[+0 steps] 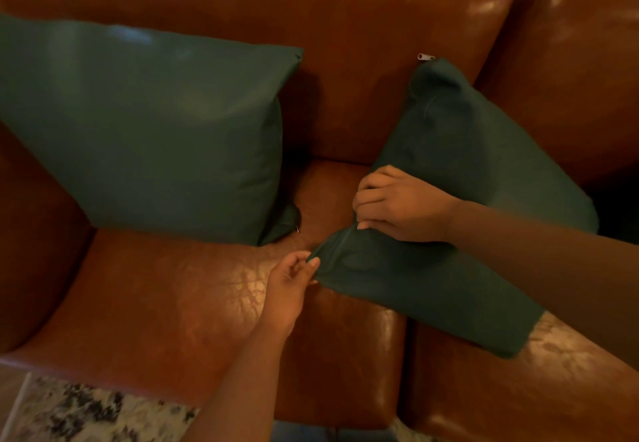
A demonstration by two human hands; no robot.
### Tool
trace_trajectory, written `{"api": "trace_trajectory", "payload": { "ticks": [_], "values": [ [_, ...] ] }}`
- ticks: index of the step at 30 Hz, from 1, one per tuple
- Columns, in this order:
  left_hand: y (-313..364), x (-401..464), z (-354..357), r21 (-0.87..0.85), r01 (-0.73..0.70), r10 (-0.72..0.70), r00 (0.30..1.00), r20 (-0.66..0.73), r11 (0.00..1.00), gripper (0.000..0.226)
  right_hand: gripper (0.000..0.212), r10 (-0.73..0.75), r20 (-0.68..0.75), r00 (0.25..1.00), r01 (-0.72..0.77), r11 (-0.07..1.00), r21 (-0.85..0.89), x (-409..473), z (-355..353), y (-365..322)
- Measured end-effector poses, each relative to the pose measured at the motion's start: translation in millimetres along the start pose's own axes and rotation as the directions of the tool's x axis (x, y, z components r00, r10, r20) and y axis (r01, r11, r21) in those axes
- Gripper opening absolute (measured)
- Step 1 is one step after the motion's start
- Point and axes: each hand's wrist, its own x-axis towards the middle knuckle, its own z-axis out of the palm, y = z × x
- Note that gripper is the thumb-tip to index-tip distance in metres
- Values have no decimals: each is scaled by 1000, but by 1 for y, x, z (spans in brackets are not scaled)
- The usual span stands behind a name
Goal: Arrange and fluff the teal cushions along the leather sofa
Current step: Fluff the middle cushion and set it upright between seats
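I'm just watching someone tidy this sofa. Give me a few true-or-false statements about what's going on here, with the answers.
1. Both hands are on the same cushion. True: the left hand pinches a corner of the right cushion and the right hand grips its edge.
2. The left cushion lies flat on the seat. False: it stands leaning against the sofa back.
3. The sofa is grey fabric. False: it is brown leather.
4. A patterned rug shows below the sofa. True.
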Motion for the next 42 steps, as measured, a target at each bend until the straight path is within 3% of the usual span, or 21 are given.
{"api": "trace_trajectory", "payload": {
  "ticks": [5,7,9,12,14,17,18,20,22,24,28,30,32,35,37,39,42],
  "values": [
    [-9,7,-13,-29,151,-150,987,50,988,10,23,45,47,998,-46,999,20,7,-8,-13],
    [-11,14,-32,125,236,-239,971,10,964,17,23,116,-13,993,-115,992,44,3,-22,-18],
    [-9,26,-53,347,222,-237,971,3,911,23,21,216,-131,968,-207,975,77,-15,-36,-14],
    [4,41,-64,553,38,-61,998,24,832,19,21,403,-260,878,-378,915,140,-57,-40,2],
    [27,41,-44,606,-114,104,993,51,788,13,28,506,-259,823,-478,863,165,-82,-30,8],
    [77,33,18,599,-338,415,910,10,726,13,41,638,-191,746,-616,770,169,-108,-15,6],
    [93,29,43,619,-441,539,841,33,650,26,45,687,-176,705,-667,726,167,-113,-11,3],
    [114,19,90,697,-606,697,685,213,383,42,51,785,-179,592,-770,617,162,-115,-2,-4],
    [119,10,134,769,-635,686,593,423,75,49,55,844,-198,498,-842,525,123,-109,6,-14],
    [108,11,165,799,-588,585,607,537,-123,56,56,859,-206,469,-868,492,75,-102,13,-18],
    [82,40,171,825,-492,457,687,565,-279,63,52,888,-169,429,-887,449,111,-110,18,1],
    [84,55,168,844,-463,450,714,536,-271,65,54,933,-152,325,-922,348,169,-125,19,19],
    [97,69,168,896,-395,476,759,444,-204,65,57,982,-95,166,-955,184,231,-146,19,38],
    [131,96,169,956,-291,473,846,246,25,63,56,987,146,-70,-946,-112,304,-179,16,71],
    [155,114,170,950,-229,415,901,126,210,58,58,941,316,-117,-879,-246,408,-193,14,86],
    [171,126,172,895,-200,371,928,42,400,51,59,913,395,-103,-769,-325,551,-197,11,95],
    [174,131,173,793,-242,460,886,-53,559,41,55,900,415,-134,-643,-397,655,-194,11,106]
  ]
}}
